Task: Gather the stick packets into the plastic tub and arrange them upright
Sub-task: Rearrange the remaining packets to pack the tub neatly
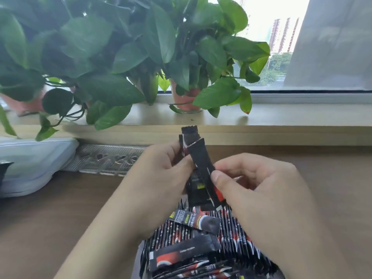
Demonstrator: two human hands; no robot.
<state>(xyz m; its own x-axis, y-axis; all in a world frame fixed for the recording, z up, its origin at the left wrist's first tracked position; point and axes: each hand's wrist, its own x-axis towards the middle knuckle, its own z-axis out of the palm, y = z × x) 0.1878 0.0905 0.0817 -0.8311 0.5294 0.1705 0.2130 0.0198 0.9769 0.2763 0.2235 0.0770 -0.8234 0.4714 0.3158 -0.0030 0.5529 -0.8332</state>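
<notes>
My left hand [159, 182] grips a small bunch of black stick packets [189, 137] that stand up out of its fist. My right hand [259, 190] pinches one black-and-red stick packet [203, 168] between thumb and fingers, tilted against that bunch. Below both hands lies a dense mass of packed stick packets [231, 242] standing on edge at the bottom centre. Two loose packets [185, 252] lie flat across their tops. The tub's walls are hidden by the packets and my forearms.
A clear plastic lid [108, 160] lies on the wooden table near the sill. A white plastic lid or container [30, 164] sits at the left edge. Potted plants [187, 97] stand on the windowsill behind. Bare wooden table [332, 178] extends to the right.
</notes>
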